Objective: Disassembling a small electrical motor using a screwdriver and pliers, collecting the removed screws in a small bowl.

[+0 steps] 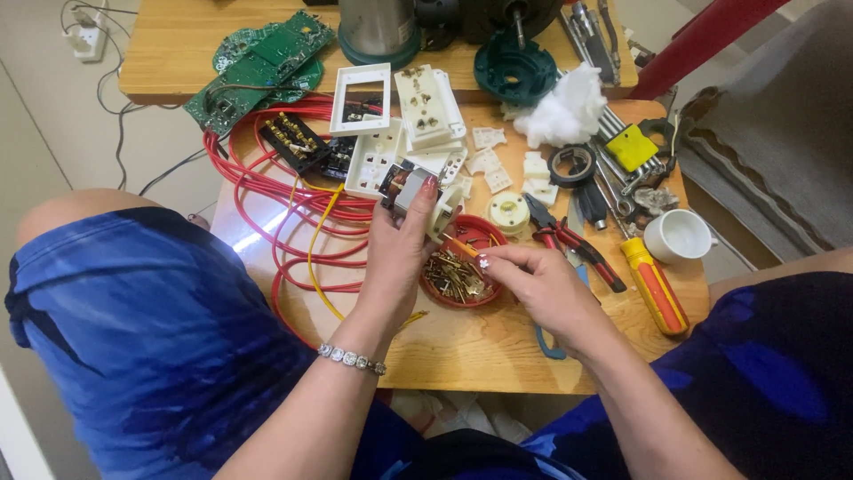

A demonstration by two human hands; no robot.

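So I'm mid-assembly on this little electrical part: my left hand (400,244) has its fingers clamped around a small switch block (416,189) with a white plastic body, held up just above the counter (462,351). My right hand (538,283) is pinching a small brass-coloured bit between thumb and forefinger, tip pointed at the underside of the block, right over the red dish (465,267) full of brass terminals. Can't tell exactly what the pinched piece is, it's tiny.

My read: this is the fitting-a-contact stage, and the next bit needs the piece lined up square with its slot while the left hand keeps the block steady. Fiddly.

Clutter-wise it's busy. Red wire (293,200) loops all over the left side with a yellow strand through it, white socket plates (425,107) sit just behind the block, pliers (569,240) and an orange-handled screwdriver (656,284) lie just beside my right hand, and a white cup (677,236) is further right. The dish is the thing I'd most likely knock.
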